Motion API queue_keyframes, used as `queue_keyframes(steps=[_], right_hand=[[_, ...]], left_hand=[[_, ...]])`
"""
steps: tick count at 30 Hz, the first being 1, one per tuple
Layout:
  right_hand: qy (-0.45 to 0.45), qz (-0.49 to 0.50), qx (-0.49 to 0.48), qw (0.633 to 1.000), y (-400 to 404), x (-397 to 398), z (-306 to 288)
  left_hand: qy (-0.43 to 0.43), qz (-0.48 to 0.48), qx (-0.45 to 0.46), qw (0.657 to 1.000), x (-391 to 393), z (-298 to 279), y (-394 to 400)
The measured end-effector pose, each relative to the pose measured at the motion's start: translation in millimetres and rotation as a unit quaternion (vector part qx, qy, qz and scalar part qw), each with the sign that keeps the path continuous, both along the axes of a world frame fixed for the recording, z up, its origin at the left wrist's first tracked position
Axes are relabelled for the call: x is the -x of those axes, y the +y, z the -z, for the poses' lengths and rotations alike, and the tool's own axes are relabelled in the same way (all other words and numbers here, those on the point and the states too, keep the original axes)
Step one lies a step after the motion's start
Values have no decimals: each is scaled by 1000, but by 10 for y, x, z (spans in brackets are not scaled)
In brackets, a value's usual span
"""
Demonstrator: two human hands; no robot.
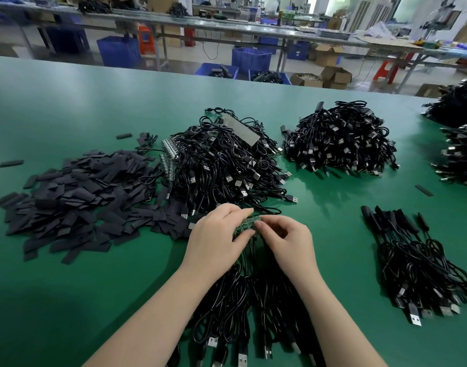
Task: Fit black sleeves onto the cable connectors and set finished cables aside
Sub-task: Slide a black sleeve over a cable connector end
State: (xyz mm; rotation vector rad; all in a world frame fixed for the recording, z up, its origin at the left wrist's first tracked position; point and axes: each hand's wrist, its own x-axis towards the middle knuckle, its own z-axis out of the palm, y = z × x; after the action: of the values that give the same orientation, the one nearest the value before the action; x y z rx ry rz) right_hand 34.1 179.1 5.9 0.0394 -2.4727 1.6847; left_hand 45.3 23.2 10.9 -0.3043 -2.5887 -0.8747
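Head view: left hand (221, 231) gripped a row of small green circuit-board connectors (247, 224), fingers curled round it, presumably to steady it. Right hand (285, 238) pinched the row's end with bent fingertips, probably separating one. Their black cables (243, 300) trailed toward 6 o'clock. Flat black sleeves (76, 197) lay heaped at 9 o'clock, within reach; sleeved black cables (417, 263) lay at 3 o'clock. Smooth green tabletop (94, 102); blurred benches, blue plastic crates (250, 59) at 12 o'clock.

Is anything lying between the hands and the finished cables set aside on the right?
Nothing visible does. Bare green table lies between the right hand and the finished cables; one stray sleeve lies farther back, off the path.
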Motion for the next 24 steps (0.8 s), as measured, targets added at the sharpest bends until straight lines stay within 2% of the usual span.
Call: queue_keyframes(steps=[3,9,16,21,24], right_hand=[[14,-5,37,999,6,-6,6],[17,-4,41,999,6,-2,23],[34,-3,9,999,2,-20,4],[64,16,4,998,-40,-45,29],[108,27,-64,992,-68,-67,32]], left_hand=[[14,-16,-10,1000,-7,-25,13],[-4,-35,4,999,-19,-51,47],[-11,-80,22,996,-30,-13,92],[-21,-95,-4,995,-18,2,122],[-27,-103,11,994,4,-3,130]])
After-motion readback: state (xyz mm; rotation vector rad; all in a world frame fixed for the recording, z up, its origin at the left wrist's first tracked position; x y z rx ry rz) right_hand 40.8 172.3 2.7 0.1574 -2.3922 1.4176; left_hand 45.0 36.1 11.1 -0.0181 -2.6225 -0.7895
